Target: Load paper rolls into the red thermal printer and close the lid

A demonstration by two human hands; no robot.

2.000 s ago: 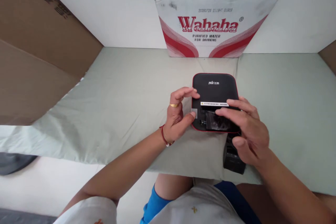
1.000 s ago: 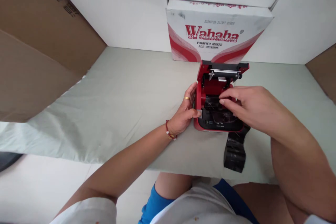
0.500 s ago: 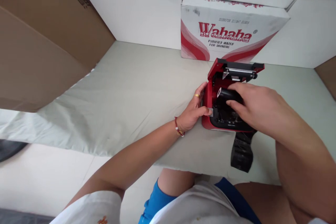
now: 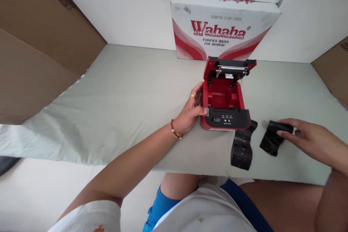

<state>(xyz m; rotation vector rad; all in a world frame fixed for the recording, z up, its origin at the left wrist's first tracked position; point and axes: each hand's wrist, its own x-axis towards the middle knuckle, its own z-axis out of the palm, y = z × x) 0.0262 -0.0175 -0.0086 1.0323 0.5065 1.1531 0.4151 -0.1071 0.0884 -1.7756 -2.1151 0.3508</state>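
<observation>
A red and black label printer (image 4: 225, 117) stands on the cloth with its lid (image 4: 231, 66) raised, a roller showing under the lid. Its red inner bay holds nothing that I can see. My left hand (image 4: 190, 112) wraps round the printer's left side, thumb on the front corner. To the right of the printer, my right hand (image 4: 307, 134) pinches a small roll of black film (image 4: 274, 136) between thumb and fingers, a loose end hanging down. A wavy black strip of film (image 4: 241, 148) lies beside the printer's front right corner.
A Wahaba-style white and red carton marked Wahaha (image 4: 220, 32) stands right behind the printer. White boxes (image 4: 122, 11) line the back. A large brown cardboard box (image 4: 46, 54) is at the left, another (image 4: 333, 69) at the right edge. Pale green cloth (image 4: 130, 98) covers the table.
My right hand has lifted the black film roll out of the printer's bay and carried it to the right, over the cloth. My left hand still holds the printer. The view has shifted slightly.
</observation>
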